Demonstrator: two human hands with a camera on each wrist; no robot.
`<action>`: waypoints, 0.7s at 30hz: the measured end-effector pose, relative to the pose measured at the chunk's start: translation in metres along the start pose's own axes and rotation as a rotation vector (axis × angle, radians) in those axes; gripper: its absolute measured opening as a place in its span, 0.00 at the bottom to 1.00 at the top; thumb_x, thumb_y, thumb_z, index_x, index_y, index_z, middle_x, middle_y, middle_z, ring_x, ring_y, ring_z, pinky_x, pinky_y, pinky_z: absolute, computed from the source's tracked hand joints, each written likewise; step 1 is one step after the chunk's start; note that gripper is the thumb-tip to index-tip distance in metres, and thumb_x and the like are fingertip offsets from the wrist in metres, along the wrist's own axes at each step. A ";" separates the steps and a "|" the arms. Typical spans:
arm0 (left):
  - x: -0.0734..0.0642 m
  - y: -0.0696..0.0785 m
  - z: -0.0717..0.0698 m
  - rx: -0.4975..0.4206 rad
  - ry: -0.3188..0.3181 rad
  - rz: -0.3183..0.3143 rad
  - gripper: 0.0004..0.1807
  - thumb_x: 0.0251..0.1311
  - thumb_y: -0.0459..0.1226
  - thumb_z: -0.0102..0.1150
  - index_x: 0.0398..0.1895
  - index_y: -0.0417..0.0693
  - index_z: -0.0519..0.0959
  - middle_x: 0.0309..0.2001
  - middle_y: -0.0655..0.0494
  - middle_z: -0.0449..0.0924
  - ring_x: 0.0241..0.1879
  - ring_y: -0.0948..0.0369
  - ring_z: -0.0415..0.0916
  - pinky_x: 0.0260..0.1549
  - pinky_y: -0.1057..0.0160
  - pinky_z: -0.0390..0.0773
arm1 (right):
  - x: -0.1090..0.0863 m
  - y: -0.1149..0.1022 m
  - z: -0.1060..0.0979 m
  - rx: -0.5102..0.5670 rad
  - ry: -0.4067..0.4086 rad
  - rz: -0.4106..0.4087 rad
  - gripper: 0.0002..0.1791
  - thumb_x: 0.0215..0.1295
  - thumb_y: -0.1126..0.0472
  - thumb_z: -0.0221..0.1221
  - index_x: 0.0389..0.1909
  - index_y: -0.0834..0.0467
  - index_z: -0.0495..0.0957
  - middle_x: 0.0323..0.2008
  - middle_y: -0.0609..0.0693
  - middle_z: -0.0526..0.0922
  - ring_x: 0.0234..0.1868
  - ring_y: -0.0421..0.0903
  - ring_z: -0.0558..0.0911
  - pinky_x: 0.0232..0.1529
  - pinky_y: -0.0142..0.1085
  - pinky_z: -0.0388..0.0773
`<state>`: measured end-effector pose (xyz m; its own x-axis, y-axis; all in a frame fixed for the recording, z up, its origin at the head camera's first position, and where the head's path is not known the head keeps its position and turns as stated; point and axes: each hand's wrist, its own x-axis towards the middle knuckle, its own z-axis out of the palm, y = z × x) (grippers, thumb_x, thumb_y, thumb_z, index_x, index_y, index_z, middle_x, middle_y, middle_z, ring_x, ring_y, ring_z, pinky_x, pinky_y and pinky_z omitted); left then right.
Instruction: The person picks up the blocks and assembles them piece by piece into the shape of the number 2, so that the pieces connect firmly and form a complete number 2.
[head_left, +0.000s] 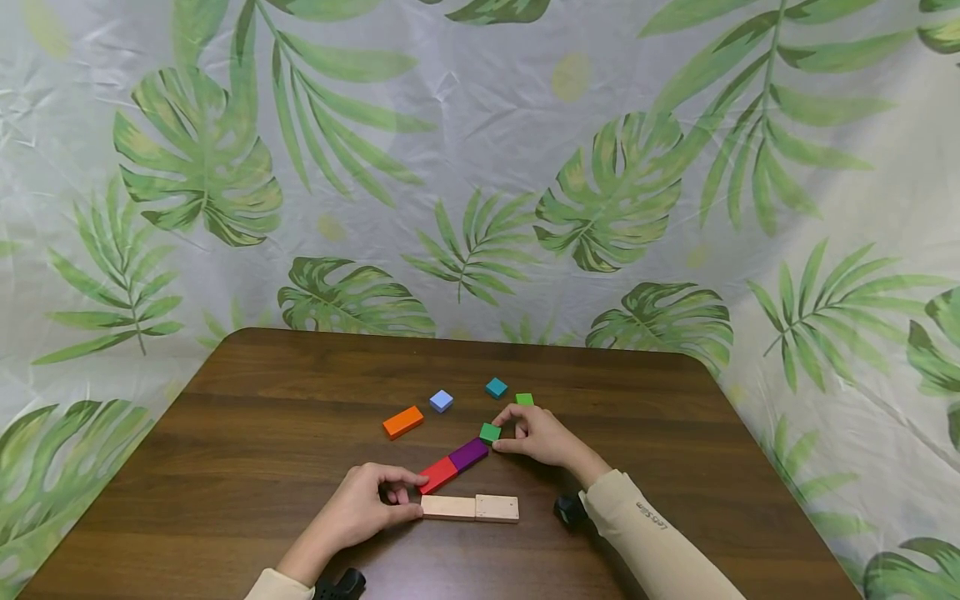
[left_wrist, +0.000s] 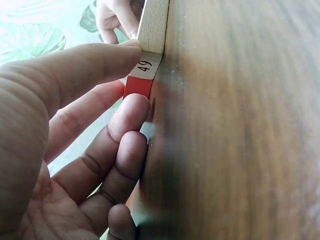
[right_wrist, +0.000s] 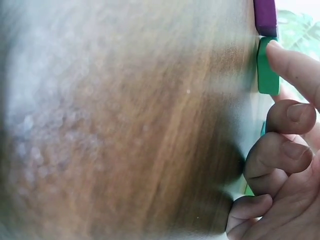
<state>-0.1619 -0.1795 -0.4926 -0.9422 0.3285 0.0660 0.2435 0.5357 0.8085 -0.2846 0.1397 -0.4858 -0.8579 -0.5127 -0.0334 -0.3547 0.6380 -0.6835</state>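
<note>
My right hand [head_left: 543, 435] pinches a green block [head_left: 490, 433] between thumb and index finger, at the far end of a purple block [head_left: 468, 454]. In the right wrist view, my thumb presses on the green block [right_wrist: 268, 67] beside the purple block [right_wrist: 265, 17]. A red block [head_left: 438, 475] continues the slanting row. My left hand [head_left: 367, 504] has its index fingertip on the red block and its thumb against the end of a plain wooden block [head_left: 448, 507]. In the left wrist view, that end, beside the red block [left_wrist: 137, 86], bears a printed number.
A second plain wooden block [head_left: 497, 508] continues the plain row to the right. Beyond the hands lie an orange block [head_left: 403, 422], a light blue block [head_left: 441, 401], a teal block [head_left: 496, 387] and a light green block [head_left: 524, 399]. All are on the brown wooden table [head_left: 645, 533].
</note>
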 end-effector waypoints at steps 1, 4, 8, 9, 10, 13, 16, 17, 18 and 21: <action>0.000 0.000 0.000 -0.001 -0.001 -0.001 0.16 0.57 0.40 0.81 0.50 0.52 0.92 0.26 0.66 0.83 0.27 0.70 0.74 0.28 0.69 0.74 | 0.000 0.000 0.000 0.000 0.000 -0.001 0.16 0.69 0.52 0.73 0.53 0.53 0.85 0.17 0.42 0.67 0.20 0.38 0.64 0.26 0.30 0.63; 0.000 0.000 0.000 -0.001 -0.004 -0.004 0.17 0.57 0.41 0.81 0.50 0.52 0.92 0.26 0.66 0.82 0.27 0.70 0.74 0.27 0.69 0.73 | 0.000 0.000 0.000 0.001 0.001 -0.004 0.17 0.69 0.52 0.73 0.53 0.53 0.85 0.17 0.42 0.67 0.20 0.38 0.64 0.26 0.31 0.63; 0.000 0.001 0.000 0.000 -0.004 -0.006 0.17 0.57 0.41 0.82 0.50 0.52 0.92 0.26 0.66 0.83 0.27 0.70 0.74 0.27 0.69 0.73 | 0.000 0.000 0.000 0.003 0.002 -0.006 0.18 0.68 0.51 0.73 0.54 0.53 0.84 0.17 0.42 0.67 0.20 0.38 0.64 0.26 0.30 0.63; 0.000 0.000 0.000 0.000 -0.003 -0.005 0.17 0.57 0.41 0.82 0.50 0.52 0.92 0.26 0.66 0.83 0.27 0.70 0.74 0.27 0.69 0.73 | 0.000 0.000 0.000 0.003 0.003 -0.008 0.18 0.68 0.51 0.73 0.54 0.53 0.84 0.17 0.42 0.67 0.20 0.38 0.64 0.27 0.30 0.63; 0.000 0.000 0.000 0.000 -0.002 -0.006 0.16 0.57 0.41 0.82 0.50 0.52 0.92 0.26 0.66 0.83 0.27 0.70 0.74 0.27 0.69 0.74 | 0.000 0.001 0.000 0.004 0.002 -0.008 0.19 0.68 0.50 0.73 0.54 0.53 0.84 0.17 0.42 0.67 0.20 0.38 0.64 0.27 0.30 0.63; 0.000 0.000 0.000 0.001 0.000 -0.006 0.16 0.57 0.41 0.82 0.50 0.53 0.92 0.26 0.67 0.83 0.27 0.70 0.74 0.28 0.69 0.74 | 0.000 0.001 -0.001 0.010 -0.001 -0.010 0.19 0.68 0.50 0.73 0.54 0.53 0.84 0.17 0.42 0.67 0.20 0.38 0.64 0.26 0.30 0.63; 0.000 0.000 0.000 0.002 0.003 -0.005 0.16 0.57 0.41 0.82 0.50 0.53 0.92 0.26 0.67 0.83 0.27 0.70 0.74 0.28 0.69 0.74 | 0.000 0.002 -0.003 0.023 -0.001 -0.005 0.19 0.69 0.50 0.72 0.56 0.54 0.83 0.17 0.41 0.66 0.19 0.38 0.64 0.26 0.31 0.64; 0.000 0.000 0.000 0.001 0.003 -0.004 0.16 0.57 0.41 0.82 0.49 0.53 0.92 0.26 0.66 0.83 0.27 0.70 0.74 0.28 0.69 0.74 | 0.000 0.003 -0.004 0.030 0.001 -0.002 0.19 0.70 0.50 0.72 0.56 0.54 0.83 0.17 0.42 0.66 0.19 0.38 0.63 0.26 0.31 0.64; 0.000 0.000 0.000 0.001 0.003 -0.004 0.16 0.57 0.41 0.82 0.49 0.53 0.92 0.26 0.66 0.83 0.27 0.70 0.74 0.28 0.69 0.74 | 0.000 0.003 -0.006 0.035 0.007 0.002 0.19 0.70 0.50 0.71 0.56 0.54 0.83 0.16 0.41 0.66 0.18 0.38 0.63 0.26 0.31 0.64; 0.001 0.000 0.000 -0.002 0.004 -0.005 0.16 0.57 0.41 0.82 0.49 0.53 0.92 0.26 0.66 0.83 0.27 0.71 0.75 0.28 0.69 0.74 | 0.001 0.004 -0.010 0.043 0.034 0.017 0.18 0.72 0.51 0.70 0.57 0.55 0.83 0.15 0.41 0.64 0.18 0.39 0.62 0.26 0.31 0.64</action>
<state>-0.1626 -0.1792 -0.4927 -0.9443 0.3226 0.0644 0.2383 0.5357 0.8101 -0.2905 0.1478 -0.4817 -0.8760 -0.4819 -0.0210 -0.3243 0.6205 -0.7140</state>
